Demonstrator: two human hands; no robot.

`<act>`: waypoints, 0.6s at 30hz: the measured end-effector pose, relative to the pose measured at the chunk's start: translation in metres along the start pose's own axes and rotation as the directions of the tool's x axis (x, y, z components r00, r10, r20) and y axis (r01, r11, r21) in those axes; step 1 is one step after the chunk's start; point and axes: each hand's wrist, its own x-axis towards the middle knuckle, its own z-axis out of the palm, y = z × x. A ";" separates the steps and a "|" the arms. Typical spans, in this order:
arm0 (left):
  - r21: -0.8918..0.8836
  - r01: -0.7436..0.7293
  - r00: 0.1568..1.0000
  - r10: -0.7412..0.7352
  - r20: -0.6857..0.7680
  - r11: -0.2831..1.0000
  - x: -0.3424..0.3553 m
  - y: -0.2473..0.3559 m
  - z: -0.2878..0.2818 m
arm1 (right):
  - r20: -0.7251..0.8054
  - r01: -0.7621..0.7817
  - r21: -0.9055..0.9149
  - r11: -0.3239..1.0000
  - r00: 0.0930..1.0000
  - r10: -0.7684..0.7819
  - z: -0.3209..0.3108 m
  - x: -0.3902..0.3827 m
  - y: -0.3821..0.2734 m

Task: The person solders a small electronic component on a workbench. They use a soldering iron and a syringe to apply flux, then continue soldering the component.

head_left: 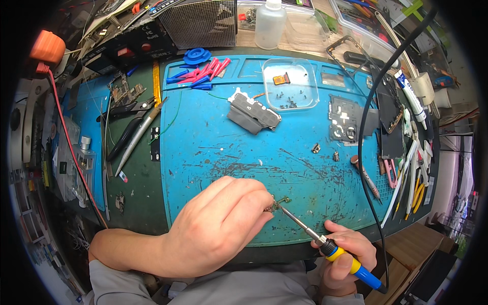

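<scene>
My right hand (351, 249) grips a soldering iron (356, 269) by its yellow and blue handle, with the metal shaft slanting up to the left. The iron's tip meets a small green circuit board (286, 200) just above the blue mat (213, 147). My left hand (223, 218) is closed, its thumb and fingers pinched at the left edge of that board. The fingers hide part of the board, and the exact contact point is too small to make out.
A black cable (360, 137) loops down the right side to the iron. Beyond my hands lie a dark phone module (252, 114), a clear dish (305, 96) with tiny screws, and pink and blue caps (203, 73). Pliers (127, 132) are at left; swabs and tools (414, 173) at right.
</scene>
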 end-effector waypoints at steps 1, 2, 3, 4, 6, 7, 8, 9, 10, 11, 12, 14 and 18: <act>-0.001 0.000 1.000 0.000 -0.001 1.000 0.000 0.000 0.000 | 0.000 0.000 0.000 1.000 1.000 0.000 0.000 0.000 0.000; -0.002 0.002 1.000 -0.002 -0.002 1.000 0.000 0.000 0.000 | 0.001 0.000 0.000 1.000 1.000 0.000 0.000 -0.001 0.001; 0.000 0.003 1.000 -0.003 -0.002 1.000 0.000 0.000 0.000 | 0.002 -0.002 0.002 1.000 1.000 0.002 0.000 -0.001 0.001; 0.003 0.004 1.000 -0.004 -0.002 1.000 -0.001 -0.001 0.000 | 0.002 -0.004 0.004 1.000 1.000 0.004 0.001 0.000 0.001; 0.002 0.004 1.000 -0.004 0.000 1.000 0.000 -0.001 0.000 | 0.001 -0.005 0.002 1.000 1.000 0.005 0.001 0.000 0.000; 0.001 0.005 1.000 -0.005 0.002 1.000 0.000 0.000 0.000 | 0.002 -0.003 0.000 1.000 1.000 0.003 0.001 0.000 0.000; 0.002 0.006 1.000 -0.006 0.003 1.000 0.000 0.000 0.000 | 0.003 0.000 -0.001 1.000 1.000 0.000 0.001 0.000 0.000; 0.003 0.007 1.000 -0.007 0.002 1.000 0.000 0.000 0.000 | 0.008 0.004 -0.006 1.000 1.000 -0.004 0.000 0.000 0.000; 0.004 0.007 1.000 -0.007 0.001 1.000 0.000 0.000 0.000 | 0.013 0.008 -0.010 1.000 1.000 -0.008 -0.001 0.000 0.001; 0.005 0.007 1.000 -0.007 0.001 1.000 0.000 0.000 0.000 | 0.018 0.012 -0.015 1.000 1.000 -0.012 -0.001 0.000 0.001; 0.004 0.007 1.000 -0.007 0.000 1.000 0.000 0.000 0.000 | 0.017 0.015 -0.014 1.000 1.000 -0.014 -0.001 0.000 0.001; 0.003 0.008 1.000 -0.008 -0.001 1.000 0.000 0.000 0.001 | 0.015 0.019 -0.013 1.000 1.000 -0.019 0.000 0.000 0.002; 0.002 0.007 1.000 -0.007 -0.005 1.000 0.000 0.000 0.001 | 0.014 0.008 -0.012 1.000 1.000 -0.007 -0.001 0.000 0.001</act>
